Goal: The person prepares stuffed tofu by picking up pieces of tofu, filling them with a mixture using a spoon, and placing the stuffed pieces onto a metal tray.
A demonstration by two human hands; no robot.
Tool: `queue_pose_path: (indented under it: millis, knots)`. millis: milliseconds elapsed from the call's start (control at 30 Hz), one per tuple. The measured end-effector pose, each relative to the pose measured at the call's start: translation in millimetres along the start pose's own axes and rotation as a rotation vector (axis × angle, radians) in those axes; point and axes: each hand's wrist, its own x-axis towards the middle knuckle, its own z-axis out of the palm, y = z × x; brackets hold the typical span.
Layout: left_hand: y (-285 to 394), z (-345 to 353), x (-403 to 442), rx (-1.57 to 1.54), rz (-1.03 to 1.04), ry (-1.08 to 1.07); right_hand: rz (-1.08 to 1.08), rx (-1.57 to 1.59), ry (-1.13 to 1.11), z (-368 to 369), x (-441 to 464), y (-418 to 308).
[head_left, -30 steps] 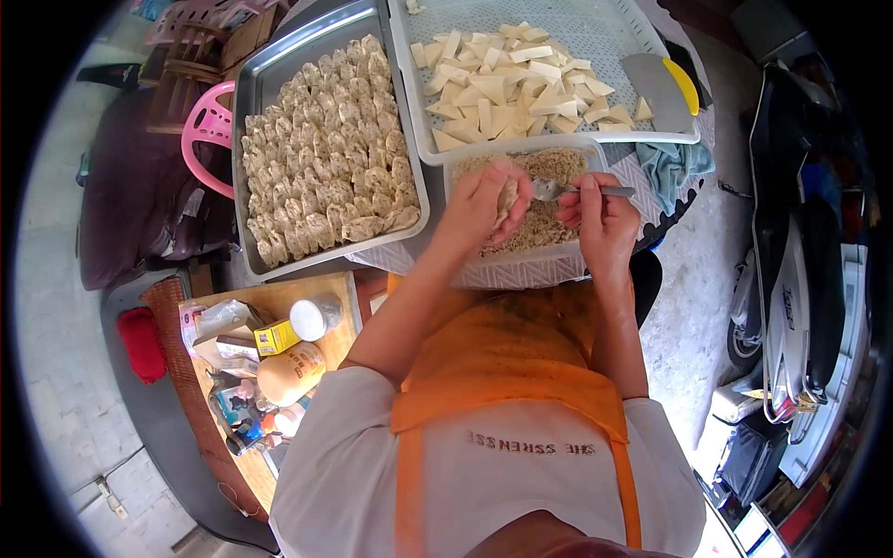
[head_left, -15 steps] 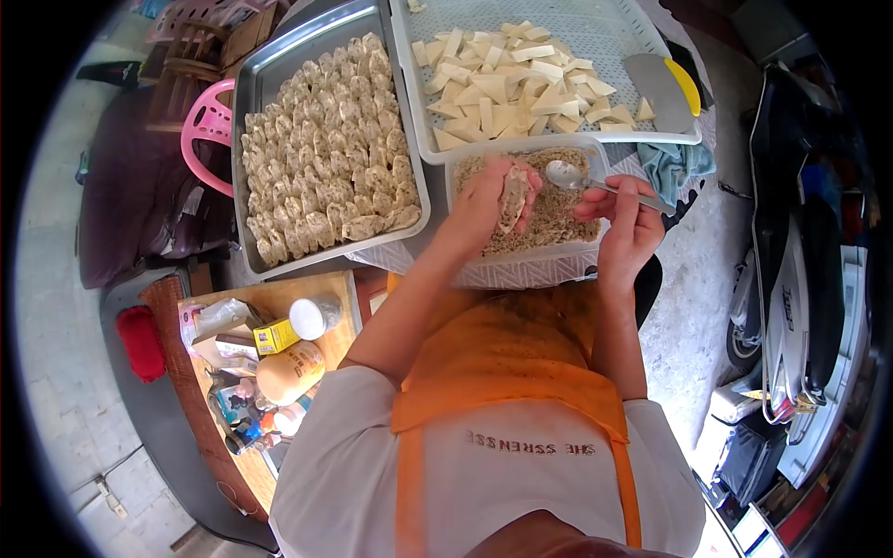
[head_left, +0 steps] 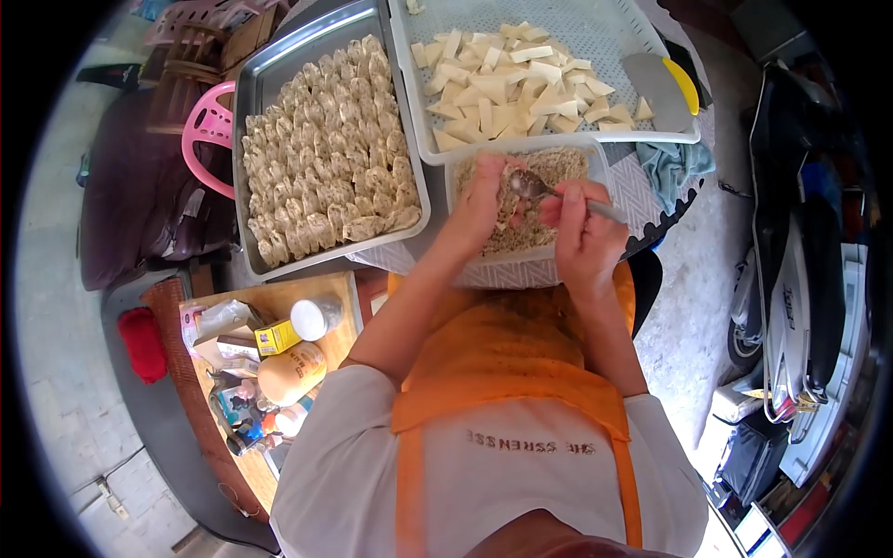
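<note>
My left hand [head_left: 477,206] is closed around a tofu piece with filling on it, mostly hidden now by the fingers and spoon. In my right hand [head_left: 590,232] is a metal spoon [head_left: 531,184], its bowl at the left fingers, touching or just over the piece. Both hands are above a clear plastic container [head_left: 603,160] of brown minced filling [head_left: 560,166]. On the left, a metal tray [head_left: 265,82] carries rows of stuffed pieces [head_left: 326,153]. Behind the container, pale cut tofu pieces [head_left: 507,84] lie heaped in a white perforated tray [head_left: 614,42].
A scraper [head_left: 656,88] with a yellow edge rests in the white tray's right side. Beside it hangs a blue-green cloth [head_left: 672,172]. A pink chair back [head_left: 206,139] touches the metal tray's left. Jars and boxes crowd a low wooden table [head_left: 349,307] near my left arm.
My right hand has moved left with the spoon, from the container's right side to my left hand. The spoon now covers part of the piece. My left hand has barely shifted.
</note>
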Motion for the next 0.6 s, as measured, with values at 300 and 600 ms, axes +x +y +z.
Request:
queue_pose_path:
  millis: [300,600]
  knots:
    - [7.5,-4.2,-0.9,0.014,0.077,-0.063,0.267,0.35,0.095,-27.4,3.1,11.4]
    - [13.4,4.5,-2.2,0.055,0.055,-0.038,0.218,0.062,0.021,-17.0,2.9,33.1]
